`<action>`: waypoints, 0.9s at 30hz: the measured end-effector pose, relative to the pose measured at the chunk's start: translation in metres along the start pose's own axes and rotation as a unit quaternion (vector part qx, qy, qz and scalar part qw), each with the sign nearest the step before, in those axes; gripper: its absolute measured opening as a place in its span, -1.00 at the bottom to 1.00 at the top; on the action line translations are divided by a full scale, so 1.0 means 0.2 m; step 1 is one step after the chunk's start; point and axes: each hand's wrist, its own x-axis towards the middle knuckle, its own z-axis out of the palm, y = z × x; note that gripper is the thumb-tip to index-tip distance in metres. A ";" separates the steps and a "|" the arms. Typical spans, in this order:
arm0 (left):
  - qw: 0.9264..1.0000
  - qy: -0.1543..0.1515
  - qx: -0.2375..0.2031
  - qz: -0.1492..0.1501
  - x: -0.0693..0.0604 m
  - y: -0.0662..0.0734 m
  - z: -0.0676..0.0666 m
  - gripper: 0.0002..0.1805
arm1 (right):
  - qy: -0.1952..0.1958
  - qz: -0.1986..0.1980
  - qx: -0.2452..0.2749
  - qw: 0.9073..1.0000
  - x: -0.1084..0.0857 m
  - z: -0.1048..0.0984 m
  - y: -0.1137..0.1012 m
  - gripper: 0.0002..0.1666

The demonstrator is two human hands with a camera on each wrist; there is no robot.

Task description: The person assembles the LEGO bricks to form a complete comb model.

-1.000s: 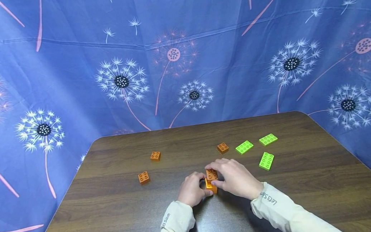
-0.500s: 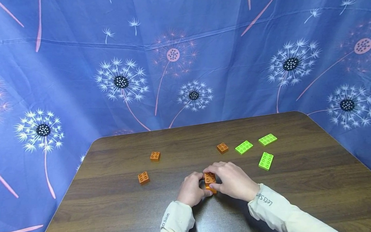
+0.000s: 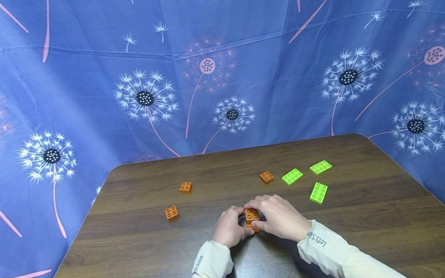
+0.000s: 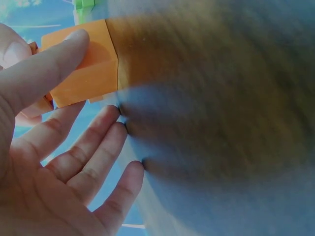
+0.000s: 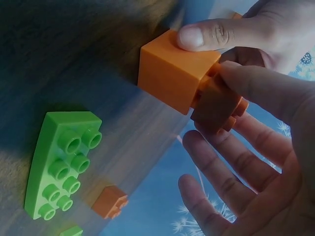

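Observation:
Near the table's front centre, my left hand (image 3: 228,227) pinches a light orange toy building brick (image 5: 172,71) between thumb and index finger. The brick stands on the table, its side filling the space by my thumb in the left wrist view. My right hand (image 3: 280,217) pinches a darker orange two-by-two brick (image 3: 252,214) on top of it. In the right wrist view this upper brick (image 5: 216,103) sits over the lower one's studs, with a narrow gap showing at the edge; I cannot tell whether it is fully seated.
Two dark orange bricks (image 3: 186,187) (image 3: 171,213) lie to the left. Another dark orange brick (image 3: 266,177) is behind my right hand. Right of it lie three flat lime green two-by-four bricks (image 3: 292,176) (image 3: 320,167) (image 3: 319,193). A blue dandelion-patterned cloth (image 3: 279,66) hangs behind the wooden table (image 3: 137,257).
My right hand has come slightly left and towards me, lowering the darker brick onto the light orange one and covering its visible stud. My left hand has stayed in place.

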 end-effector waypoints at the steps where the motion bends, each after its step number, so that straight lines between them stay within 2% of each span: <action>1: 1.000 0.000 -0.002 -0.001 0.00 0.00 0.00 -0.52 | 0.001 -0.003 -0.002 1.000 0.00 0.00 0.00 -0.54; 6: 1.000 0.001 -0.004 -0.001 0.00 0.00 0.00 -0.51 | 0.006 -0.013 -0.010 1.000 0.00 0.00 0.00 -0.54; 16: 1.000 0.005 0.011 -0.005 0.01 0.00 0.01 -0.53 | 0.006 0.002 0.004 1.000 0.00 0.00 0.00 -0.56; 27: 1.000 0.012 0.014 0.004 0.00 0.00 0.01 -0.56 | -0.002 0.001 0.008 1.000 0.01 -0.01 0.00 -0.57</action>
